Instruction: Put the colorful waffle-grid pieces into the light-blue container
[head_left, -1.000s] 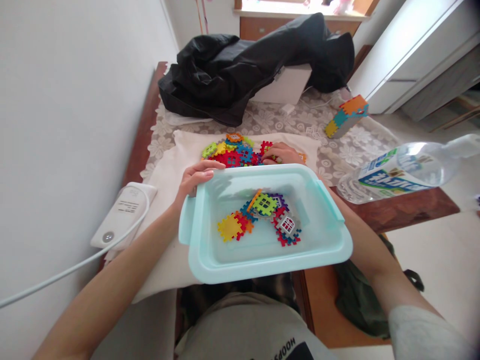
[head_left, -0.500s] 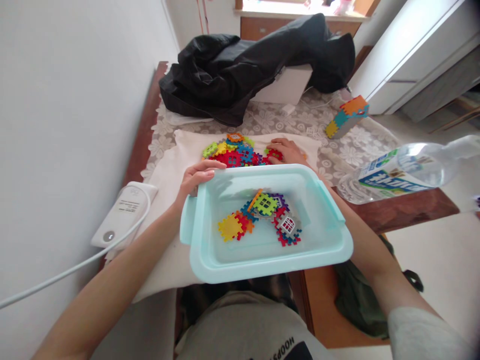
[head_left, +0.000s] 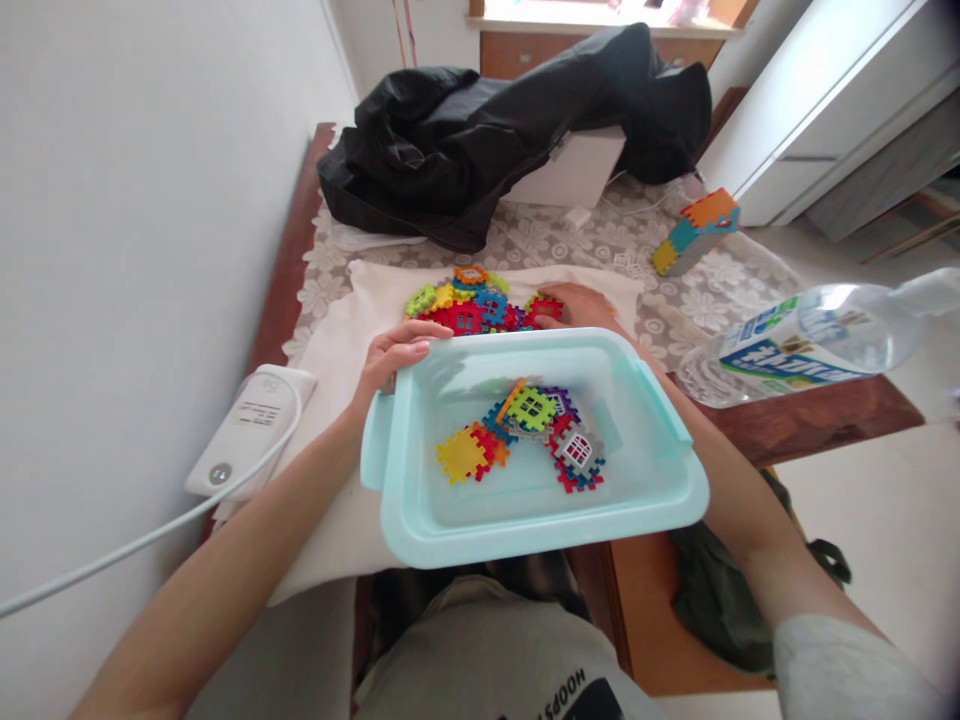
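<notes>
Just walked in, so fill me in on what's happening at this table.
A person sits at the table with a pale turquoise plastic tray that holds a few colourful interlocking plastic tiles. The left hand grips the tray's far left rim. The right hand rests on a pile of colourful interlocking tiles lying on a white cloth just beyond the tray, fingers on a red tile.

Left hand (head_left: 395, 352): fingers curled in a grip, forearm stretched forward.
Right hand (head_left: 581, 305): reaching farther ahead, fingers bent downward.

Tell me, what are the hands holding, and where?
The left hand holds the blue tray by its far left corner rim. The right hand rests on the toy pieces; whether it grips one cannot be told.
</notes>
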